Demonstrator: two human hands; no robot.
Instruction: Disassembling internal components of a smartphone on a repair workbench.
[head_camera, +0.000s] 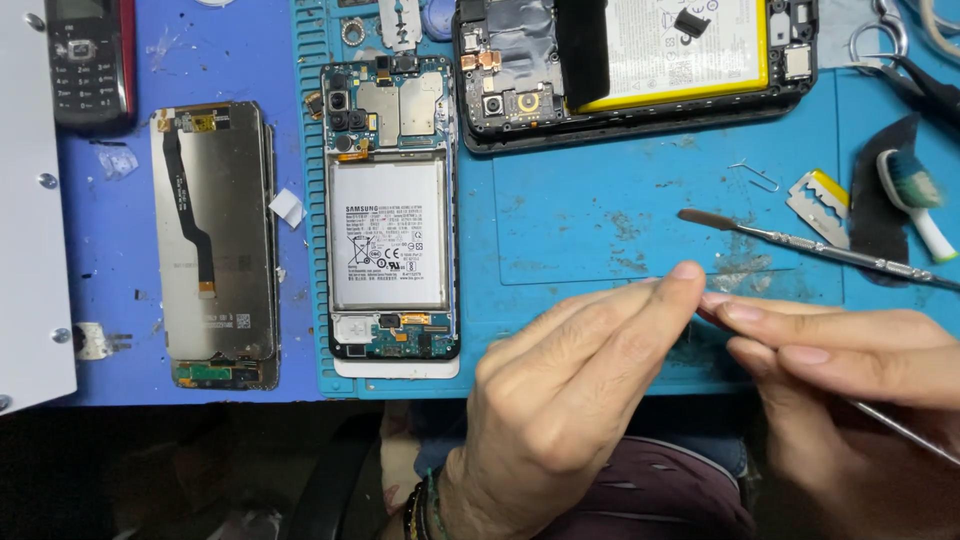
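With the opened phone (390, 215) lying back-off on the blue mat (600, 215), battery not yet removed, the left hand (560, 400) and right hand (850, 370) met fingertip to fingertip, the right pinching thin tweezers (900, 425), beside a metal spatula (810, 245).

Thin metal tool (900, 425) pinched at fingertips, slanting down-right, above blue mat's front edge

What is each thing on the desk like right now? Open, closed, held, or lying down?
Opened phone: back cover off, battery showing, lying flat on the blue mat.
Second opened phone: back off, yellow-edged battery showing.
Loose screen panel: face down, ribbon cable showing.
Keypad phone: closed up, lying flat.
Metal spudger: lying free on the mat.
Left hand: fingertips meeting the right hand.
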